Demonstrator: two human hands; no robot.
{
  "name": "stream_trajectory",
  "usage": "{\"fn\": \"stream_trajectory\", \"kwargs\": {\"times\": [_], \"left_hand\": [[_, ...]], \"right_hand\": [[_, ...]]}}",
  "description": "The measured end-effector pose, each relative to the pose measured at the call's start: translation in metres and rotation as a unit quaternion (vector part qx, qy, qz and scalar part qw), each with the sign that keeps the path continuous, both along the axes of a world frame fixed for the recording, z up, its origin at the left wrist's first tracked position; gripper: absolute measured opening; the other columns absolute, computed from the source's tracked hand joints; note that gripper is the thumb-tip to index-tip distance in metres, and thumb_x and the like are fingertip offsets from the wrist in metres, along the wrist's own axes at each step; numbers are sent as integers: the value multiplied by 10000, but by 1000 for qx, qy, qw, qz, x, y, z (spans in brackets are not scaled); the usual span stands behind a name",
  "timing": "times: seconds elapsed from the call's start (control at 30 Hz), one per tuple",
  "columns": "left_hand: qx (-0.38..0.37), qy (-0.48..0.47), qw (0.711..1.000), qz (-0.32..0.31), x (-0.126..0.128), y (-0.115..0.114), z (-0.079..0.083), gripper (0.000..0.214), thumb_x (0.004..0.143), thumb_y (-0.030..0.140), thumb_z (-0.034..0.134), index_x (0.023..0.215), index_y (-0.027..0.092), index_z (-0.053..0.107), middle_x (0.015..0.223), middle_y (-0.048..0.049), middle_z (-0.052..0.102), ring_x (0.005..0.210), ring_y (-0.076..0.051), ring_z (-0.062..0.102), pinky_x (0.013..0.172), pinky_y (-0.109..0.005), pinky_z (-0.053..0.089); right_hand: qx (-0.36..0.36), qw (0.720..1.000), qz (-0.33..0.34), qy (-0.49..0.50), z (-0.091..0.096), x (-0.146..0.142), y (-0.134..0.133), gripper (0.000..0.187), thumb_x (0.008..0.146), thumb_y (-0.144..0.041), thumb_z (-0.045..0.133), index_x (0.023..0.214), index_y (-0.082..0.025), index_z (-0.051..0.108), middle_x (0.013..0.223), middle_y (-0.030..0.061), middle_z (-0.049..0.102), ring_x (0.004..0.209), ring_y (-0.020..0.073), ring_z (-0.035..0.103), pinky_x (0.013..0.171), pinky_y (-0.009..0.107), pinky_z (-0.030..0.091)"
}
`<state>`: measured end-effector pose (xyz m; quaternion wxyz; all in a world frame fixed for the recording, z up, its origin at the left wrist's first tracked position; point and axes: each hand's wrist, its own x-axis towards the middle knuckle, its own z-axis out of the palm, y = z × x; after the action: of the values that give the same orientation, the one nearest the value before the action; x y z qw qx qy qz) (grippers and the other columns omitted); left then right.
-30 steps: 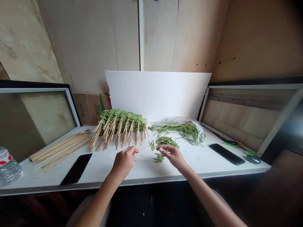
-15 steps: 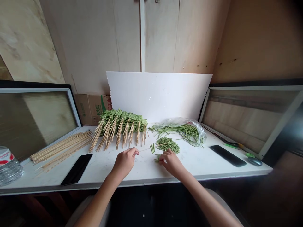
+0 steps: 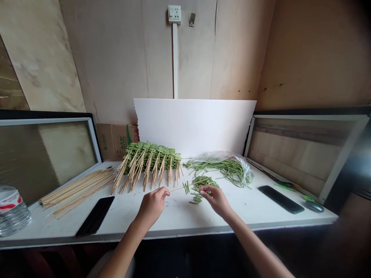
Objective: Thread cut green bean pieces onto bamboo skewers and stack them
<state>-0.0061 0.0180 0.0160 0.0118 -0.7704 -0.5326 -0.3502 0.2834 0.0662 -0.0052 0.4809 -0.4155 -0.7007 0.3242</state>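
My left hand [image 3: 154, 204] is closed in a pinch on the end of a thin bamboo skewer [image 3: 176, 189]. Short cut green bean pieces [image 3: 186, 187] are threaded on the skewer, which points right. Close to its far part, my right hand [image 3: 213, 196] is closed, thumb and fingers together; what they hold is too small to make out. Below the right fingertips, a few loose bean pieces [image 3: 196, 199] lie on the white table [image 3: 179, 220]. Just behind that hand is a heap of cut green beans [image 3: 205, 180].
Stacked bean skewers [image 3: 150, 154] stand at the back left, near bare bamboo skewers [image 3: 78, 189]. Long green beans [image 3: 232, 170] lie in a plastic bag at the back right. Phones [image 3: 95, 215] [image 3: 280, 199] flank my arms; a water bottle [image 3: 13, 212] stands far left.
My right hand has lifted away from the loose bean pieces toward the skewer, uncovering more of them. My left hand keeps its hold on the skewer. The camera view has tilted up.
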Motion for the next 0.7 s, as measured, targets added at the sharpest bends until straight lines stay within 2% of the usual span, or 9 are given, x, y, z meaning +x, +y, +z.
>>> {"fn": "stream_trajectory", "kwargs": {"times": [0.07,0.13,0.3,0.4,0.57,0.7], "left_hand": [[7,-11,1000,-2,-1,0,1,243,946,101,465,922,221,674,782,-12,728,681,-173,674,605,-236,420],[8,-21,1000,-3,-2,0,1,240,943,99,465,921,223,670,774,-7,723,675,-169,670,617,-236,424],[-2,-25,1000,-5,-3,1,1,239,952,121,456,921,224,669,770,-8,719,668,-169,665,624,-241,426],[-3,-24,1000,-3,-4,1,1,240,961,143,453,922,225,675,778,-13,722,669,-173,665,617,-243,429],[-1,-21,1000,-1,-2,-1,1,252,950,134,450,921,227,682,774,-17,726,679,-177,677,626,-244,447],[-3,-23,1000,-2,0,0,-2,248,945,123,461,924,232,682,823,-20,749,733,-185,700,648,-247,464]], "right_hand": [[-61,987,45,138,7,3,0,256,851,-474,743,892,-222,739,921,65,722,850,225,639,696,319,491],[-105,960,85,246,11,2,0,258,817,-475,786,870,-228,733,912,45,710,875,204,636,689,285,494],[-160,901,94,392,12,-1,0,299,753,-440,861,950,-232,772,901,23,726,825,148,647,703,234,530],[-165,888,72,423,13,1,2,320,737,-432,876,950,-214,780,917,44,760,859,162,687,712,231,556],[-155,900,62,402,18,1,-3,296,767,-435,851,937,-204,779,1012,90,791,1008,231,724,732,266,593],[-140,910,58,386,23,-1,-8,294,784,-446,832,918,-189,780,1016,103,796,1065,265,728,859,318,601]]}}
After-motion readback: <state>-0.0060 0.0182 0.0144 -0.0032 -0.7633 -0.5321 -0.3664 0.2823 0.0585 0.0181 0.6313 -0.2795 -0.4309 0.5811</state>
